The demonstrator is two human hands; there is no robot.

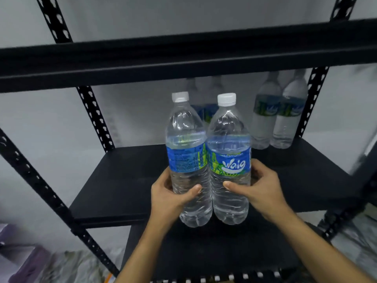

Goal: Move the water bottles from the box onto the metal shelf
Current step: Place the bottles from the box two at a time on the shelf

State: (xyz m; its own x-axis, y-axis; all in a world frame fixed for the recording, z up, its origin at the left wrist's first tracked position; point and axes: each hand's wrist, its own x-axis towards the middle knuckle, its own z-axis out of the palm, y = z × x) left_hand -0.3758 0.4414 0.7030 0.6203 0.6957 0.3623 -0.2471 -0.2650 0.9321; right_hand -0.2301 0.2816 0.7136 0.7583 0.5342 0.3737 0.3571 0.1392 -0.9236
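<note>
Two water bottles are held upright, touching side by side, at the near edge of the metal shelf. The left bottle is gripped by the left hand and the right bottle by the right hand. On each hand the fingers are curled round the ribbed lower body, just below the blue label, with the thumb laid across the front. Whether the bases are already borne by the shelf board cannot be told. The box is not in view.

Both bottles look full and capped, so some weight is to be expected. The thin clear walls would likely give under a hard squeeze. The ribbed part low down is judged the surest hold, being stiffer and less slippery than the label.

A far pair of bottles is set directly behind the held ones, and a second pair is set at the far right beside an upright. The space straight ahead is thus limited. The upper shelf is seen close above the caps, so the bottles are probably best slid in level.
</note>
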